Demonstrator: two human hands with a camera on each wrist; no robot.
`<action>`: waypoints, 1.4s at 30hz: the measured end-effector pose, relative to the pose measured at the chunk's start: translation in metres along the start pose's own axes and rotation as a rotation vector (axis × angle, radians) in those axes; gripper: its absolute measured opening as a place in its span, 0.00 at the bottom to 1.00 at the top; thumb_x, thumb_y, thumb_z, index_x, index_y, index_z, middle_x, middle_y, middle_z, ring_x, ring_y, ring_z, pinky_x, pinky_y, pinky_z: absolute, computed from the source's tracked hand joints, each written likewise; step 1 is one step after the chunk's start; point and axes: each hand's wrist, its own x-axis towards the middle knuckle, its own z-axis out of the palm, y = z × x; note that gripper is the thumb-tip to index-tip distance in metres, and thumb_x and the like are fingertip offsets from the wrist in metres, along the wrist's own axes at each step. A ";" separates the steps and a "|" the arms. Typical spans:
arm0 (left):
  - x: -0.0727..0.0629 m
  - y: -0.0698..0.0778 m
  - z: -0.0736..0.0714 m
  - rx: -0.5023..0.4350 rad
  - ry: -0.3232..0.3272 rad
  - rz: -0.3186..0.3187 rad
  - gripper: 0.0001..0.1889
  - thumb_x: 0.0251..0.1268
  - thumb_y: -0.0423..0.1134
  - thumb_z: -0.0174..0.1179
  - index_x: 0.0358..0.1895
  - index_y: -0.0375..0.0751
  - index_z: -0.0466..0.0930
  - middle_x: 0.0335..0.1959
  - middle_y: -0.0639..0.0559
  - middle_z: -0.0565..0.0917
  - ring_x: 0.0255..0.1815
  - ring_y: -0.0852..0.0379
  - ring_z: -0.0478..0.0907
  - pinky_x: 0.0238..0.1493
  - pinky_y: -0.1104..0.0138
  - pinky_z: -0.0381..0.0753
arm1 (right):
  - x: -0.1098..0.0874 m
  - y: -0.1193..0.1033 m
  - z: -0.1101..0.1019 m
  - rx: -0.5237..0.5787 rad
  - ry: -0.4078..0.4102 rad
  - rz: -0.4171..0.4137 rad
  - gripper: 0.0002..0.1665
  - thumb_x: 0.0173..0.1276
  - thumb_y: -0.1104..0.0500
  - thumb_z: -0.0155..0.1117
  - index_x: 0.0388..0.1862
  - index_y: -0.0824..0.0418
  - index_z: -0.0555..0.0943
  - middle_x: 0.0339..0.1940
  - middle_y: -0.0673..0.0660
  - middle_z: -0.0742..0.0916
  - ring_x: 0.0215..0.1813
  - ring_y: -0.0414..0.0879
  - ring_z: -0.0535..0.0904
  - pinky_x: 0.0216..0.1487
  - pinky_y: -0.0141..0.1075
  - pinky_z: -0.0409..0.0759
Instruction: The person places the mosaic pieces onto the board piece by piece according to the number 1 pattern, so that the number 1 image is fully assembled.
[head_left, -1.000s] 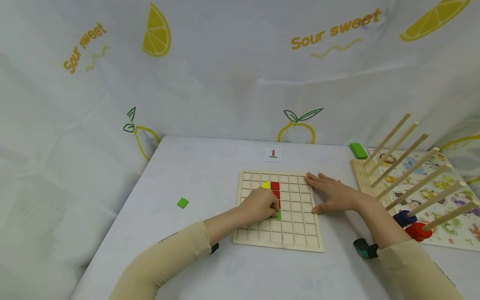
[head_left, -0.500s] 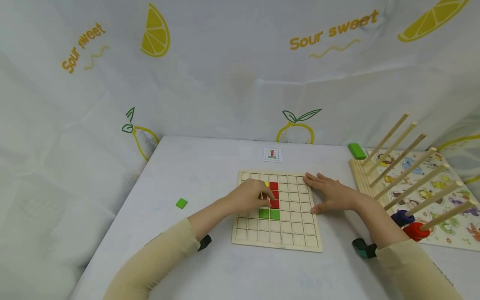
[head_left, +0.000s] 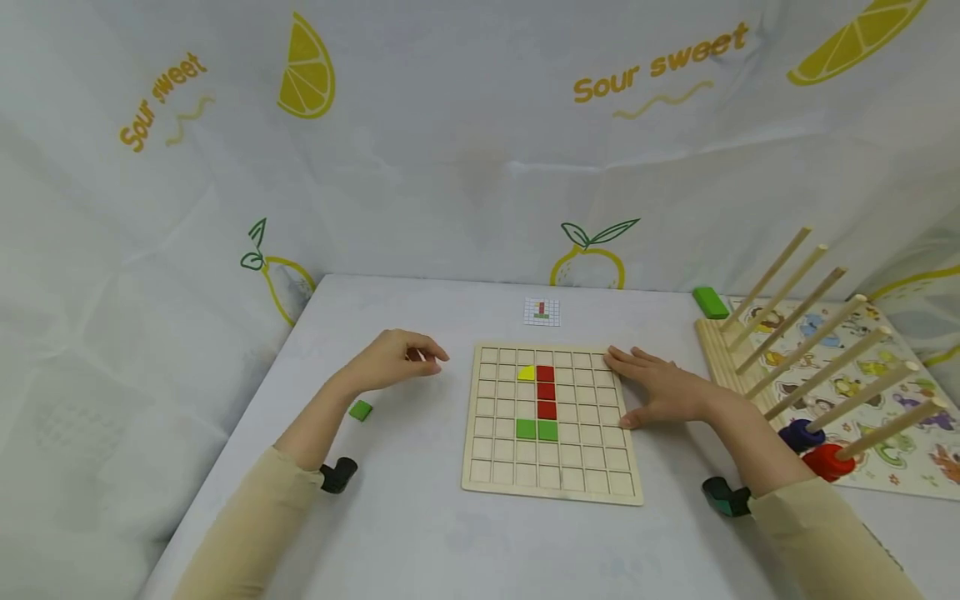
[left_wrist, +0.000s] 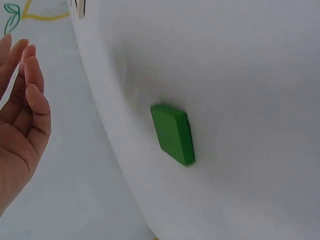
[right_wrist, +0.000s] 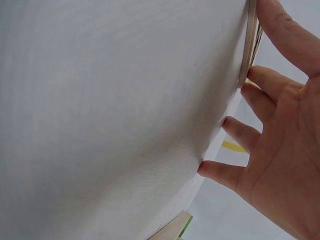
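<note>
A wooden grid board (head_left: 596,458) lies on the table. In its cells are a yellow rounded tile (head_left: 527,374), a column of red tiles (head_left: 546,391) and two green tiles (head_left: 537,430) side by side below. My left hand (head_left: 390,360) hovers left of the board with loosely bent fingers and nothing in them. Just below it on the table is a loose green square tile (head_left: 361,411), seen larger as a thick green tile (left_wrist: 172,134) in the left wrist view. My right hand (head_left: 663,390), fingers spread, touches the board's right edge.
Behind the board lies a small printed pattern card (head_left: 542,312). At right stand a wooden peg rack (head_left: 712,350) with blue and red rings (head_left: 828,461), an animal picture board (head_left: 915,417) and a green block (head_left: 710,302). A white printed cloth hangs behind.
My left hand has lifted off the green tiles in the grid and moved left, to above the loose green tile. The right hand stays at the board's edge.
</note>
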 end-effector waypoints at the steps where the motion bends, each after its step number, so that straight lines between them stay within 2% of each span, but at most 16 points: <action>1: -0.005 -0.007 -0.006 -0.004 -0.002 -0.015 0.13 0.67 0.41 0.63 0.52 0.42 0.85 0.42 0.52 0.87 0.38 0.58 0.77 0.39 0.67 0.77 | 0.000 -0.001 0.000 0.000 0.000 0.000 0.65 0.50 0.33 0.73 0.79 0.62 0.56 0.81 0.65 0.58 0.79 0.73 0.47 0.69 0.76 0.47; 6: -0.023 -0.039 -0.026 -0.005 -0.034 -0.088 0.15 0.67 0.43 0.62 0.54 0.42 0.83 0.44 0.50 0.87 0.43 0.58 0.79 0.45 0.66 0.77 | 0.001 -0.001 0.001 0.007 -0.005 0.007 0.66 0.50 0.33 0.74 0.79 0.61 0.56 0.81 0.64 0.58 0.80 0.72 0.47 0.69 0.76 0.47; 10: -0.032 -0.060 -0.036 -0.016 -0.101 -0.144 0.17 0.67 0.46 0.63 0.55 0.44 0.83 0.48 0.50 0.87 0.49 0.57 0.80 0.52 0.64 0.77 | 0.001 -0.002 0.002 0.002 -0.004 0.005 0.65 0.50 0.33 0.73 0.79 0.62 0.56 0.81 0.65 0.58 0.79 0.73 0.47 0.68 0.76 0.47; 14: -0.038 -0.075 -0.044 -0.045 -0.172 -0.187 0.21 0.64 0.50 0.65 0.58 0.47 0.82 0.55 0.50 0.86 0.55 0.58 0.80 0.57 0.64 0.76 | 0.000 -0.002 0.002 0.002 -0.001 -0.001 0.65 0.50 0.33 0.73 0.79 0.62 0.56 0.81 0.65 0.58 0.79 0.73 0.47 0.69 0.76 0.46; 17: -0.043 -0.083 -0.049 -0.084 -0.212 -0.194 0.23 0.62 0.47 0.66 0.59 0.45 0.81 0.59 0.48 0.84 0.56 0.59 0.81 0.58 0.66 0.76 | 0.000 -0.002 0.002 0.003 -0.003 -0.002 0.65 0.50 0.32 0.73 0.79 0.62 0.56 0.81 0.65 0.58 0.79 0.73 0.47 0.69 0.76 0.46; 21: -0.048 -0.091 -0.052 -0.156 -0.276 -0.185 0.25 0.57 0.39 0.68 0.60 0.40 0.81 0.61 0.43 0.82 0.54 0.60 0.80 0.55 0.72 0.76 | -0.001 -0.002 0.002 -0.005 0.000 0.001 0.65 0.50 0.32 0.73 0.79 0.62 0.56 0.81 0.65 0.58 0.79 0.73 0.48 0.68 0.77 0.47; 25: -0.050 -0.098 -0.052 -0.196 -0.332 -0.168 0.25 0.52 0.33 0.70 0.58 0.35 0.81 0.57 0.44 0.83 0.48 0.62 0.76 0.49 0.75 0.76 | -0.001 -0.002 0.001 -0.007 0.001 0.003 0.65 0.50 0.33 0.73 0.79 0.62 0.56 0.81 0.65 0.58 0.79 0.73 0.48 0.68 0.77 0.47; 30: -0.048 -0.103 -0.050 -0.190 -0.349 -0.111 0.25 0.50 0.30 0.71 0.56 0.34 0.83 0.46 0.50 0.82 0.41 0.60 0.72 0.43 0.74 0.74 | 0.001 -0.002 0.001 -0.007 0.001 0.004 0.65 0.50 0.33 0.73 0.79 0.61 0.56 0.81 0.64 0.58 0.79 0.72 0.47 0.68 0.77 0.47; 36: -0.045 -0.100 -0.048 -0.181 -0.379 -0.099 0.24 0.50 0.31 0.72 0.55 0.35 0.84 0.45 0.42 0.79 0.38 0.57 0.69 0.40 0.74 0.71 | 0.002 -0.001 0.001 -0.012 -0.002 0.010 0.65 0.50 0.32 0.73 0.79 0.60 0.56 0.81 0.64 0.58 0.80 0.72 0.47 0.68 0.77 0.47; 42: -0.044 -0.100 -0.045 -0.153 -0.380 -0.091 0.23 0.49 0.29 0.72 0.53 0.36 0.85 0.41 0.42 0.76 0.37 0.56 0.68 0.39 0.75 0.71 | 0.002 0.000 0.002 -0.006 -0.003 0.016 0.65 0.50 0.33 0.74 0.79 0.60 0.56 0.81 0.63 0.58 0.80 0.72 0.47 0.69 0.76 0.46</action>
